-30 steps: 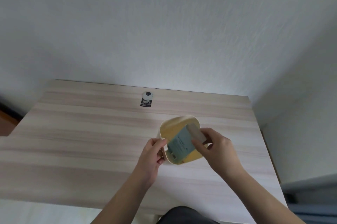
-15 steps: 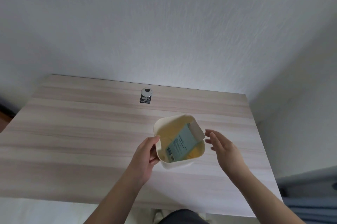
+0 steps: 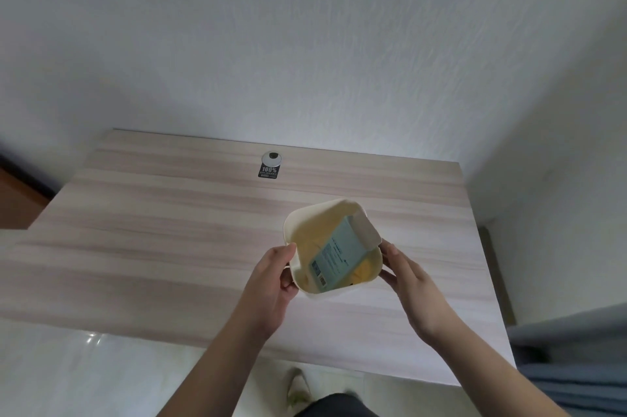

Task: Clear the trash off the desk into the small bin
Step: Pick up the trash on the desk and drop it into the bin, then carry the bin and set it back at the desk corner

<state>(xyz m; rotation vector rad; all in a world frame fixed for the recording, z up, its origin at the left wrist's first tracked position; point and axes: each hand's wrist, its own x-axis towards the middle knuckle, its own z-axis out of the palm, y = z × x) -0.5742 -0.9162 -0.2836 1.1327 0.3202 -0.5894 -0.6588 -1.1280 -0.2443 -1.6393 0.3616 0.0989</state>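
Observation:
A small cream bin point(image 3: 307, 219) stands on the wooden desk point(image 3: 169, 230) right of centre. Inside it leans a pale blue box point(image 3: 339, 255) with printed text and a white flap, over something yellow at the bottom. My left hand point(image 3: 274, 284) grips the bin's left rim with thumb and fingers. On the bin's right wall rests my right hand point(image 3: 410, 284), its fingers laid against the outside.
A round white cable grommet point(image 3: 272, 157) with a black sticker point(image 3: 268, 171) below it sits near the desk's back edge. A white wall runs behind the desk and at the right. Pale floor shows below the front edge.
My right hand let go of the blue box, which now lies inside the bin, then came back against the bin's right side. The left hand stays on the rim.

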